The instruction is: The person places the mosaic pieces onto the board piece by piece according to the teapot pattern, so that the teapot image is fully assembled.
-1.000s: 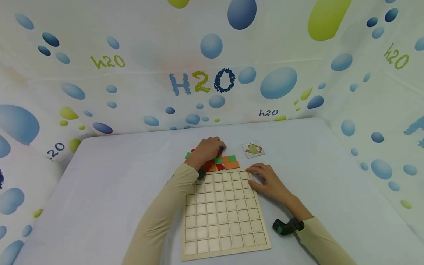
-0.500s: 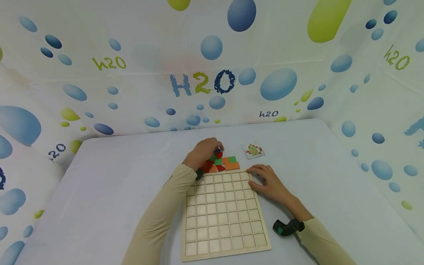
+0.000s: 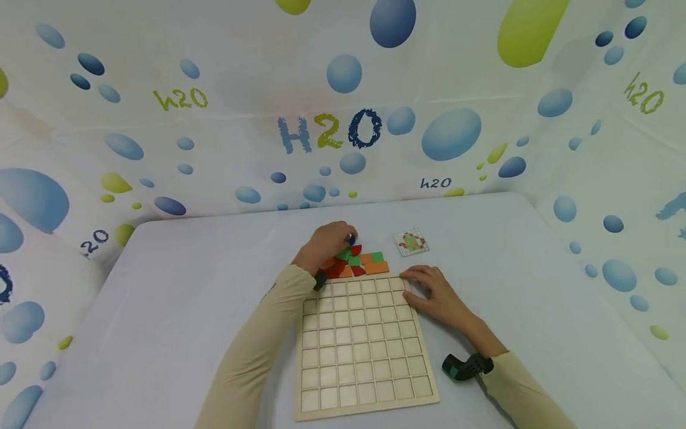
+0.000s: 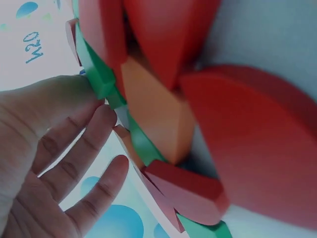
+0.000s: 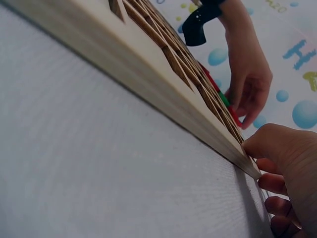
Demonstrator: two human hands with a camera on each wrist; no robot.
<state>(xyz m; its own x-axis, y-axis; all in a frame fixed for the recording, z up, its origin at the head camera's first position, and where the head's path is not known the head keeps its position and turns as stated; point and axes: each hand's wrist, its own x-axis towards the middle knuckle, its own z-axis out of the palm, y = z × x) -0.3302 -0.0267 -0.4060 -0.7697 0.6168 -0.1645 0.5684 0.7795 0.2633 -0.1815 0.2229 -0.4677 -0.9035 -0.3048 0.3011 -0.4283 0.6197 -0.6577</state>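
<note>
A square wooden grid board [image 3: 364,343] lies in front of the person. Just beyond its far edge, my left hand [image 3: 327,243] is over a heap of red, green and orange puzzle tiles [image 3: 351,261]. Thumb and forefinger pinch a small dark blue tile [image 3: 351,239], mostly hidden by the fingers. In the left wrist view, red tiles [image 4: 252,144] and an orange tile [image 4: 156,111] stand close beside the left hand [image 4: 59,148]. At the board's far right corner, my right hand [image 3: 438,300] holds the rim between thumb and fingers, as the right wrist view shows too.
A small pattern card [image 3: 411,242] with a red, green and orange design lies on the white table [image 3: 177,310], right of the heap. A black wrist device [image 3: 465,366] sits by the right sleeve. A printed curtain [image 3: 241,71] stands behind the table.
My left hand has drawn slightly to the left over the heap with the blue tile, uncovering more red and green tiles. The right hand stays at the board's corner.
</note>
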